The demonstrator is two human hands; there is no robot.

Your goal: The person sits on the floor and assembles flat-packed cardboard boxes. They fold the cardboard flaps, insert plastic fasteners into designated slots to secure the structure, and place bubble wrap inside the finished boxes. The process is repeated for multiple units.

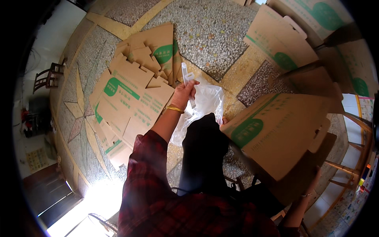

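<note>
My left hand [184, 94], with a gold bangle at its wrist, is closed around a white plastic carry handle [184, 71] for a box. Just beyond and under it lies a clear plastic bag [211, 96] on the floor; its contents are hard to make out. To my right a brown cardboard box [276, 134] with green print leans by my leg, with a flap on its right side. My right hand [316, 177] grips this box's near right edge, its fingers partly hidden by the board.
Flattened cardboard boxes [134, 98] lie stacked on the patterned stone floor [213, 31] at left. More cardboard boxes [272, 39] stand at far right. A wooden chair frame [347, 170] is by the right edge, a small dark chair [47, 77] far left.
</note>
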